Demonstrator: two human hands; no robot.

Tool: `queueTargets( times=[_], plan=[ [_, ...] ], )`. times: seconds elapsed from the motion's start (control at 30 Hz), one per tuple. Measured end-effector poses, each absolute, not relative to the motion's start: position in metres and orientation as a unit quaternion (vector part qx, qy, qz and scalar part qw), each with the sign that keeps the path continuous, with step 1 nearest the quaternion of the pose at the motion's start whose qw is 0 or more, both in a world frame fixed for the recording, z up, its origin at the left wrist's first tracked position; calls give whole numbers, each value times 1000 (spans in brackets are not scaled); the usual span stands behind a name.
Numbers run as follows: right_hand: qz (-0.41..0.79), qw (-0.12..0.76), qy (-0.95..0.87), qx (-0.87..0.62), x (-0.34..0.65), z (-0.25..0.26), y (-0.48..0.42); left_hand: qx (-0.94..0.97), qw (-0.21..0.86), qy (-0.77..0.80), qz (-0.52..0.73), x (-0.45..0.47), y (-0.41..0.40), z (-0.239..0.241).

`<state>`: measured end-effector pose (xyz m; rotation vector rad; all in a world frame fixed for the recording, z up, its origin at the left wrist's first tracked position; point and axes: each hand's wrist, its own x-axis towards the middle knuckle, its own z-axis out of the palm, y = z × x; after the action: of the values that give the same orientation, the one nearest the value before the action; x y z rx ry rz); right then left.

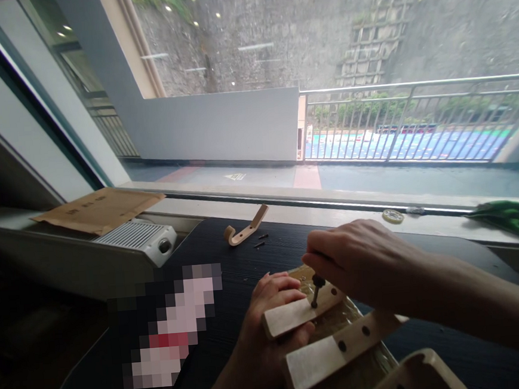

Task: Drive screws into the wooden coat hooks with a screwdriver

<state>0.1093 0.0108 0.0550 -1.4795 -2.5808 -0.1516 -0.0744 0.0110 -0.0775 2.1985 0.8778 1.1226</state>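
My right hand point(358, 258) is closed around the handle of a screwdriver point(318, 283). The shaft points down at a hole in a pale wooden hook point(287, 317), whose far part lies under my right hand. My left hand point(255, 338) straddles that hook, fingers on one side and thumb on the other, gripping it against a board point(328, 330) covered in shiny clear tape or film. A second wooden hook point(315, 364) with two dark holes lies across the board nearer me. Part of a third hook point(418, 380) shows at the bottom edge.
Beyond my hands on the black table point(230, 280) lie a loose wooden hook point(247, 234) and a few screws point(261, 242). A pixelated patch covers something at left. Along the window are a brown envelope point(103, 208), a tape roll point(393, 216) and a green cloth point(511, 219).
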Motion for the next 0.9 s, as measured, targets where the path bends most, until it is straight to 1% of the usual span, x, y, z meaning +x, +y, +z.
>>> queueTargets(
  times=[0.17, 0.3, 0.4, 0.53, 0.7, 0.8, 0.9],
  plan=[
    [-47, 60, -875, -479, 113, 68, 4, 809, 260, 335, 408, -74, 10, -72],
    [18, 41, -917, -396, 117, 77, -1, 817, 262, 354, 371, -74, 7, -65],
    [48, 27, -924, -379, 117, 74, 0, 825, 253, 362, 353, -75, 6, -62],
    [9, 54, -910, -412, 116, 61, 6, 821, 254, 351, 373, -76, 7, -66],
    [-49, 87, -855, -510, 114, 49, 12, 814, 250, 341, 398, -75, 10, -73],
    [-48, 86, -834, -543, 114, 49, 12, 813, 252, 345, 396, -74, 11, -74],
    [-44, 64, -837, -542, 118, 56, 9, 813, 256, 347, 390, -75, 11, -75]
  ],
)
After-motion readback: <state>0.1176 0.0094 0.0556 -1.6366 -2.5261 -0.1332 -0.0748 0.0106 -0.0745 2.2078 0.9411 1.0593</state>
